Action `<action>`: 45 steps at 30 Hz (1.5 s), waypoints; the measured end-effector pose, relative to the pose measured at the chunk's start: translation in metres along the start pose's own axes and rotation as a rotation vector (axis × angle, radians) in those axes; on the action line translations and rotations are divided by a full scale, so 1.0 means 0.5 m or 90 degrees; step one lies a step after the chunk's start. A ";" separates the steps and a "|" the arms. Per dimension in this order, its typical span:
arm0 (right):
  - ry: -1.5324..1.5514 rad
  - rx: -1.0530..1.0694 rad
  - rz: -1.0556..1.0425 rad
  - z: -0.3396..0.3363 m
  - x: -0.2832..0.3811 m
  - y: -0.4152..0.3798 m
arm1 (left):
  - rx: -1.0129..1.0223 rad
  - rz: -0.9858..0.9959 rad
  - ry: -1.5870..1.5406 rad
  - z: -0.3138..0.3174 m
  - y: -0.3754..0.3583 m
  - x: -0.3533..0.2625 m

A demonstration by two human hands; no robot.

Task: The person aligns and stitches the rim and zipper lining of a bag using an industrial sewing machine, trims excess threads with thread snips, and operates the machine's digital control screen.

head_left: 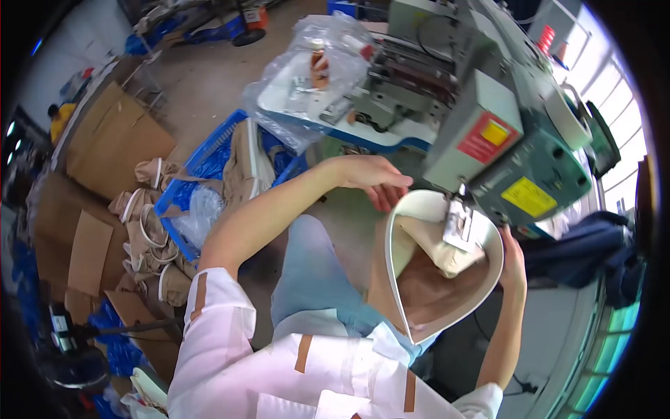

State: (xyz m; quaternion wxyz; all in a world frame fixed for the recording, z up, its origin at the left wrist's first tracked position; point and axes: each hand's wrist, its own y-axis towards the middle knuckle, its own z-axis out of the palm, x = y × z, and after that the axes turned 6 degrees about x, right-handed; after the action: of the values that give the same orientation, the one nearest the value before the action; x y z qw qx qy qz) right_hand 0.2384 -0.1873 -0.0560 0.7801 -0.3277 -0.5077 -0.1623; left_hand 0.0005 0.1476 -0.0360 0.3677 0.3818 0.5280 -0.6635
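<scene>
A tan fabric piece with a stiff white rim, open like a deep cup, hangs around the metal arm end of a green-grey sewing machine. My left hand is just beyond the rim's upper left side, thumb stretched toward the machine and the other fingers bent downward, apart from one another. At the rim's right side, my right hand has its fingers against the outer edge of the piece; part of them is hidden behind it. Inside the piece, folded cream fabric lies under the metal end.
A blue basket with tan pieces and plastic stands left, beside a heap of similar rimmed pieces and cardboard. Another machine's white table bears a bottle and plastic. Dark cloth lies at right.
</scene>
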 end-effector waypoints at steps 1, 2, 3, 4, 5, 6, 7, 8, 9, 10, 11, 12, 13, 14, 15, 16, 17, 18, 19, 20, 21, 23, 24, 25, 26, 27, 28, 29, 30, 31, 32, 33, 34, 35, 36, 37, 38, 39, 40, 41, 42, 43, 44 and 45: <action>0.015 -0.065 -0.029 -0.042 -0.027 -0.007 | -0.081 0.031 0.028 -0.024 -0.040 0.011; -0.059 -0.020 -0.015 -0.094 -0.032 -0.035 | -0.178 0.032 0.058 -0.059 -0.079 0.024; -0.133 0.020 -0.005 -0.135 -0.046 -0.070 | -0.274 0.034 0.090 -0.106 -0.114 0.037; -0.084 -0.041 -0.010 -0.162 -0.090 -0.098 | -0.410 0.006 0.190 -0.161 -0.136 0.053; -0.033 -0.103 -0.014 -0.187 -0.133 -0.123 | -0.545 -0.023 0.290 -0.218 -0.150 0.070; 0.013 -0.133 0.023 -0.197 -0.157 -0.156 | -0.664 0.002 0.440 -0.266 -0.163 0.081; 0.052 -0.170 0.064 -0.216 -0.188 -0.182 | -0.780 0.029 0.592 -0.311 -0.168 0.090; 0.053 -0.203 0.082 -0.221 -0.216 -0.207 | -0.785 0.035 0.593 -0.357 -0.162 0.100; 0.055 -0.216 0.095 -0.234 -0.248 -0.227 | -0.804 0.114 0.680 -0.407 -0.149 0.113; 0.051 -0.233 0.119 -0.238 -0.273 -0.249 | -0.822 0.196 0.768 -0.459 -0.132 0.127; 0.052 -0.242 0.132 -0.241 -0.297 -0.264 | -0.818 0.193 0.763 -0.520 -0.103 0.151; 0.069 -0.276 0.157 -0.239 -0.313 -0.274 | -0.808 0.074 0.817 -0.517 -0.093 0.129; 0.087 -0.310 0.187 -0.234 -0.323 -0.287 | -0.791 -0.050 0.863 -0.500 -0.084 0.118; 0.100 -0.326 0.183 -0.224 -0.327 -0.295 | -0.816 -0.006 0.894 -0.526 -0.067 0.148; 0.114 -0.344 0.183 -0.218 -0.325 -0.309 | -0.821 -0.004 0.899 -0.527 -0.064 0.151; 0.065 -0.301 0.222 -0.229 -0.311 -0.327 | -0.852 0.040 0.905 -0.522 -0.061 0.152; 0.053 -0.309 0.206 -0.236 -0.306 -0.328 | -0.881 0.084 0.910 -0.518 -0.058 0.151; 0.040 -0.318 0.190 -0.239 -0.301 -0.331 | -0.882 0.085 0.914 -0.509 -0.058 0.147; 0.038 -0.332 0.172 -0.222 -0.276 -0.332 | -0.903 0.162 0.876 -0.494 -0.062 0.138; -0.003 -0.354 0.145 -0.200 -0.245 -0.331 | -0.922 0.237 0.835 -0.476 -0.067 0.133; -0.045 -0.376 0.119 -0.173 -0.208 -0.331 | -0.923 0.234 0.836 -0.448 -0.073 0.124; -0.167 -0.428 0.014 -0.093 -0.123 -0.337 | -0.961 0.422 0.462 -0.364 -0.089 0.093; -0.201 -0.451 -0.023 -0.064 -0.084 -0.338 | -0.958 0.455 0.436 -0.306 -0.102 0.078; -0.213 -0.392 -0.110 -0.050 -0.059 -0.339 | -0.951 0.488 0.412 -0.242 -0.115 0.064; -0.224 -0.337 -0.193 -0.037 -0.044 -0.340 | -0.928 0.518 0.387 -0.167 -0.126 0.047; -0.215 -0.248 -0.238 -0.022 -0.034 -0.335 | -0.896 0.543 0.358 -0.086 -0.138 0.030; -0.206 -0.172 -0.276 -0.003 -0.022 -0.335 | -0.856 0.562 0.400 -0.004 -0.151 0.012; -0.200 -0.129 -0.303 0.078 0.001 -0.331 | -0.806 0.584 0.434 0.073 -0.157 -0.005; -0.212 -0.114 -0.310 0.180 0.026 -0.325 | -0.742 0.611 0.476 0.136 -0.156 -0.015; -0.191 -0.118 -0.244 0.264 0.045 -0.325 | -0.674 0.641 0.510 0.187 -0.150 -0.021; -0.216 -0.024 -0.230 0.301 0.054 -0.320 | -0.630 0.674 0.541 0.231 -0.141 -0.025; -0.267 0.074 -0.253 0.325 0.055 -0.307 | -0.591 0.713 0.573 0.266 -0.130 -0.028; -0.276 0.141 -0.285 0.350 0.057 -0.293 | -0.543 0.720 0.590 0.291 -0.122 -0.028; -0.287 0.149 -0.301 0.371 0.061 -0.285 | -0.513 0.729 0.577 0.307 -0.114 -0.027; -0.289 0.113 -0.311 0.374 0.046 -0.280 | -0.503 0.728 0.572 0.321 -0.111 -0.024; -0.292 0.083 -0.325 0.377 0.034 -0.278 | -0.499 0.726 0.572 0.333 -0.113 -0.023; -0.281 0.066 -0.329 0.378 0.032 -0.280 | -0.486 0.699 0.525 0.344 -0.116 -0.022; -0.278 0.060 -0.326 0.372 0.027 -0.283 | -0.479 0.698 0.524 0.347 -0.120 -0.023; -0.290 0.056 -0.354 0.366 0.020 -0.284 | -0.423 0.660 0.477 0.347 -0.126 -0.025; -0.301 0.053 -0.382 0.361 0.014 -0.284 | -0.368 0.621 0.432 0.348 -0.129 -0.025; -0.297 0.050 -0.381 0.355 0.008 -0.281 | -0.364 0.617 0.434 0.352 -0.129 -0.022; -0.355 0.021 -0.443 0.347 0.003 -0.278 | -0.332 0.588 0.299 0.358 -0.128 -0.018; -0.414 -0.010 -0.505 0.342 0.001 -0.277 | -0.298 0.555 0.167 0.362 -0.126 -0.016; -0.413 -0.015 -0.505 0.341 0.002 -0.278 | -0.263 0.520 0.035 0.365 -0.124 -0.015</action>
State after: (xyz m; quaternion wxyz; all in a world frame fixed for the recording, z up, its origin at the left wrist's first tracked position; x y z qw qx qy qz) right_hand 0.0404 -0.1738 0.0388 0.4569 -0.1520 -0.8070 -0.3418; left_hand -0.0729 -0.0202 0.0242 0.6532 0.4948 0.4654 -0.3346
